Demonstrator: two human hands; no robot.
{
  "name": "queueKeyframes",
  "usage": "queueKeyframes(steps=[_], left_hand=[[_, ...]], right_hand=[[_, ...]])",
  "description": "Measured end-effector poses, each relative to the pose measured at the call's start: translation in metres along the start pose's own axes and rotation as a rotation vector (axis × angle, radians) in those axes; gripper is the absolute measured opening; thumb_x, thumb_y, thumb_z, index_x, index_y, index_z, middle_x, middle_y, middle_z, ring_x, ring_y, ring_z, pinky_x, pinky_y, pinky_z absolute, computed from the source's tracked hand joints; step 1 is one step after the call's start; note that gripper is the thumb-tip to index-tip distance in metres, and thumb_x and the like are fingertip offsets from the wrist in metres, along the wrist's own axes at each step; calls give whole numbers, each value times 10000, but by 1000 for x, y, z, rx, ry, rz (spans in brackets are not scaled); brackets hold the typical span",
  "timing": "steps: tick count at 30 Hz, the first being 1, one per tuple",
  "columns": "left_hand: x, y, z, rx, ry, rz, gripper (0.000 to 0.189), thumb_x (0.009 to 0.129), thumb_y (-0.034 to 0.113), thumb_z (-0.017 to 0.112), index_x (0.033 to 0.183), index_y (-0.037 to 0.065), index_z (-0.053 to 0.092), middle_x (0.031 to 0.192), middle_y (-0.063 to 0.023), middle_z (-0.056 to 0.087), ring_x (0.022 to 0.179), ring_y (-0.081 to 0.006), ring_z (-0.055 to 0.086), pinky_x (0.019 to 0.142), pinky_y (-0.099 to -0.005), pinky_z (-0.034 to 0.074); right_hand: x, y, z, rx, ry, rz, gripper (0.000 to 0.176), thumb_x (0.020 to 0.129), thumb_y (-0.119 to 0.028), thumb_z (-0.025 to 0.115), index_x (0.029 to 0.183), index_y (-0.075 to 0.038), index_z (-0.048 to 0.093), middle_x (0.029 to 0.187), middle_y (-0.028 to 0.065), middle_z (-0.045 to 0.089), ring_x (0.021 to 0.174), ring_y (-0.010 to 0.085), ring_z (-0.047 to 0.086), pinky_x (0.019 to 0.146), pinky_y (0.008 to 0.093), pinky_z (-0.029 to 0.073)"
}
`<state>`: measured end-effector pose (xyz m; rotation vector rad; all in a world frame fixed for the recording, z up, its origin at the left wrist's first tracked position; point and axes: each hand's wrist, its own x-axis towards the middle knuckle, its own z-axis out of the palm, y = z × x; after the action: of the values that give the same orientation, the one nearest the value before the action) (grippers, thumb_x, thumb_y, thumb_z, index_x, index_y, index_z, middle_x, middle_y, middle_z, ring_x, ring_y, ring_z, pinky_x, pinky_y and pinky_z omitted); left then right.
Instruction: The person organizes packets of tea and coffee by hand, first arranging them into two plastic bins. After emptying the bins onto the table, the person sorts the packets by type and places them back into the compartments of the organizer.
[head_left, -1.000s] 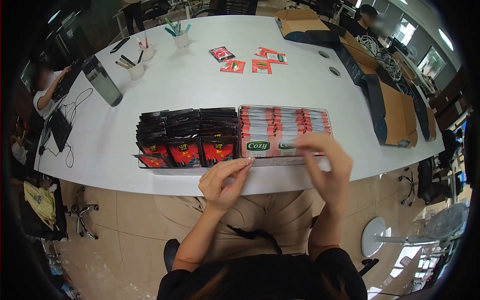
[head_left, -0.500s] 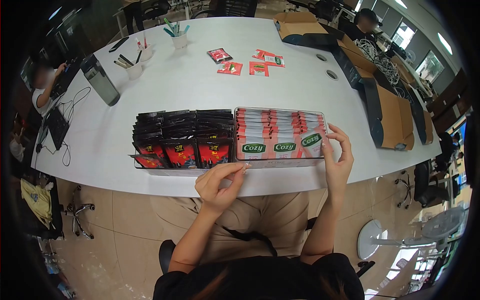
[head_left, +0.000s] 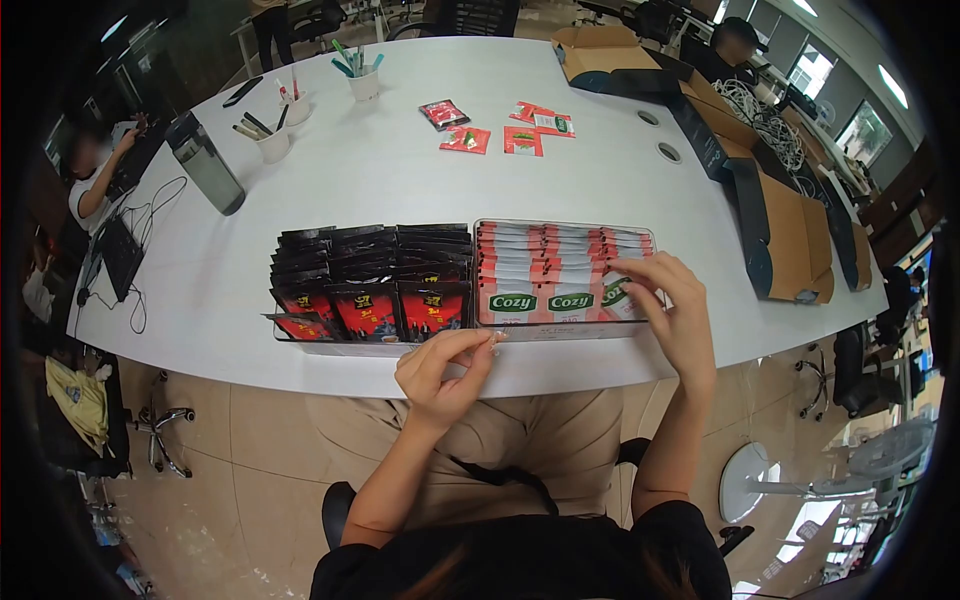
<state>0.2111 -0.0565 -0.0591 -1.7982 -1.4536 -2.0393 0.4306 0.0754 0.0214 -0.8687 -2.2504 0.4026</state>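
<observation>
In the tray [head_left: 560,331], black sachets [head_left: 370,285] fill the left half, untouched. Your left hand [head_left: 445,365] hovers at the front rim, grip pinched; cannot tell if it holds anything. Right hand [head_left: 680,310]: grip clasping the front pink sachet [head_left: 617,296] in the rightmost row. Suggest seating it upright and level with that row. Its right edge is hidden behind your hand.

hands [head_left: 445,365] 2 | trays [head_left: 560,331] 2 | pen cups [head_left: 272,145] 3 | loose sachets [head_left: 522,141] 5
</observation>
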Motion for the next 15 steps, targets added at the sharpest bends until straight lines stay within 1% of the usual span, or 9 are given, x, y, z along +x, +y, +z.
queueKeyframes(steps=[3,4,7,10,13,15], left_hand=[[-1,-2,0,12,-2,3,121,814,-89,646,929,-56,623,806,-146,701,654,-156,689,549,-214,531],[-1,-2,0,14,-3,3,118,813,-88,648,925,-56,625,806,-146,700,654,-156,689,549,-213,530],[-1,-2,-1,17,-10,9,115,810,-85,653,918,-56,628,807,-146,699,659,-157,691,549,-211,531],[-1,-1,-1,20,-8,13,119,807,-84,657,919,-55,631,810,-144,699,663,-157,693,549,-211,532],[-1,-2,0,17,2,22,122,805,-83,657,921,-52,635,812,-140,701,663,-154,691,548,-211,532],[-1,-2,0,17,2,21,126,803,-83,658,922,-50,639,812,-136,702,664,-151,690,546,-209,531]], right_hand=[[-5,8,-6,124,166,88,143,790,23,638,927,-9,663,798,56,642,684,149,552,688,267,439],[-7,10,-6,183,223,146,107,813,35,615,911,6,646,792,56,650,686,120,566,677,249,448],[-11,16,2,337,356,207,75,818,22,629,892,10,636,796,55,652,696,118,576,689,240,444],[-18,27,5,482,332,301,63,815,18,639,876,2,635,801,60,654,734,130,576,714,243,437],[-21,28,-2,79,281,160,49,813,14,648,854,-4,630,831,54,659,802,142,576,757,256,424],[-22,28,-9,144,242,180,63,792,10,664,843,-4,629,853,51,659,840,168,564,779,281,422]])
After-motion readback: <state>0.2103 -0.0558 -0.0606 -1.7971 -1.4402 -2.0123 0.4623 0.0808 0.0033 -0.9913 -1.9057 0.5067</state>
